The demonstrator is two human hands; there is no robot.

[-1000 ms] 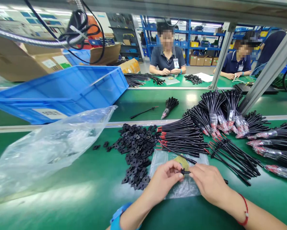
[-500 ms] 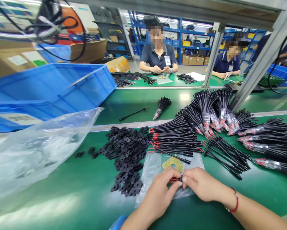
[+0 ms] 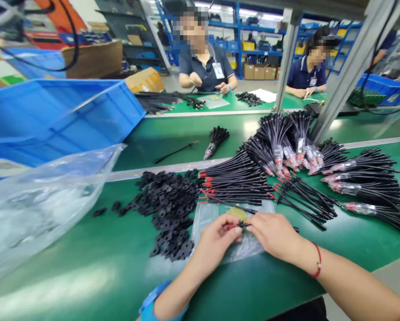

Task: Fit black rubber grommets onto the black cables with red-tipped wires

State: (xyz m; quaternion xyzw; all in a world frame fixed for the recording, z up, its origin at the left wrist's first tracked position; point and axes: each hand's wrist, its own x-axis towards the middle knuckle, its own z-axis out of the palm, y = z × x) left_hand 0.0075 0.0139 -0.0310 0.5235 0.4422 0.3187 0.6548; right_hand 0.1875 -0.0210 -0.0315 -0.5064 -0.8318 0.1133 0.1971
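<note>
Between my fingertips lies a thin black cable (image 3: 244,225) with red wire at its left end. My left hand (image 3: 218,236) pinches it near the red wire. Just to the right, my right hand (image 3: 275,234) closes around the cable's black length, and a dark end pokes out beyond that hand. Whether a small black part sits on the cable between the hands is hard to make out. Under both hands are a clear plastic bag (image 3: 200,218) and a yellowish plate (image 3: 237,213), partly covered. Loose black cables (image 3: 236,180) with red ends lie just behind.
Small flat black pieces with holes (image 3: 169,200) are heaped left of the bag. Bundled cables (image 3: 280,138) stand behind and to the right. A clear plastic sack (image 3: 52,196) and blue bin (image 3: 86,111) occupy the left. Two co-workers sit opposite, beyond a metal post (image 3: 288,58).
My view has shifted, so the scene sits further left and higher. My right hand has turned more palm-down over the cable, and more of the cable shows between the hands. The co-worker opposite has spread their hands.
</note>
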